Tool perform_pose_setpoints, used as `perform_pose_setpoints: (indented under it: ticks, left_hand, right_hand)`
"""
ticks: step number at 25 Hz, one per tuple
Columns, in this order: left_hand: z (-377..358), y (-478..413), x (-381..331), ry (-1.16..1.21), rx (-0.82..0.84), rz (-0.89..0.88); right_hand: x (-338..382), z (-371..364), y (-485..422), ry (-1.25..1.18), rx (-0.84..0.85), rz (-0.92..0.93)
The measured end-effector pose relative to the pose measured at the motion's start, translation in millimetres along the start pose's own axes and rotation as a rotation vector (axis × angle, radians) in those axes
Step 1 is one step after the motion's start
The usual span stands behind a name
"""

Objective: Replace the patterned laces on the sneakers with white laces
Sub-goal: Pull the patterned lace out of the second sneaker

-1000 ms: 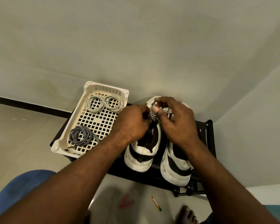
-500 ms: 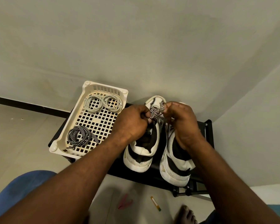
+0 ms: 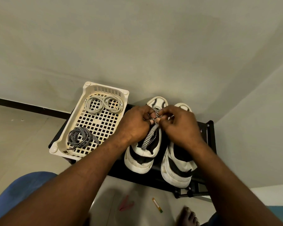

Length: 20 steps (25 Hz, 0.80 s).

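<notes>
The left hand [image 3: 136,126] and right hand [image 3: 180,128] are both pinching the patterned lace [image 3: 149,137] above the sneaker [image 3: 142,159] nearer the basket [image 3: 88,86], likely holding it taut for unthreading. White laces [image 3: 103,103] are lying coiled in the basket, within reach.

A cream basket [image 3: 104,90] sits on a black rack [image 3: 145,177], a pink object [image 3: 125,205] and small stick [image 3: 157,205] on the floor.

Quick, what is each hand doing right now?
Left hand: closed, pinching the patterned lace.
Right hand: closed, pinching the same patterned lace.
</notes>
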<state>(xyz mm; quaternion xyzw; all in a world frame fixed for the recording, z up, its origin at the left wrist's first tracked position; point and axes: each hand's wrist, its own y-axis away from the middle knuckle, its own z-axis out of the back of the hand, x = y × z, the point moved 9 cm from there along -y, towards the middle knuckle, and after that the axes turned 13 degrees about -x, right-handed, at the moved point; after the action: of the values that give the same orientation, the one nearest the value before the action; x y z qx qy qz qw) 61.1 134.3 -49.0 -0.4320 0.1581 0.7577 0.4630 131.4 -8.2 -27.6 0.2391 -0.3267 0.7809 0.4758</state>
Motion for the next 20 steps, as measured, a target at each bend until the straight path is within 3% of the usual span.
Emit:
perform_pose_setpoints:
  ticks: [3, 8, 14, 20]
  left_hand:
    - [2, 2, 2, 0.012, -0.024, 0.032]
    - [1, 2, 6, -0.039, -0.042, 0.067]
    - [16, -8, 18, -0.172, -0.102, 0.129]
    - [9, 1, -2, 0.055, -0.013, 0.057]
  right_hand:
    - [15, -8, 5, 0.135, 0.035, 0.138]
    - [26, -4, 4, 0.220, -0.050, 0.243]
    - [8, 7, -3, 0.194, -0.095, 0.019]
    - [19, -6, 1, 0.143, 0.051, 0.165]
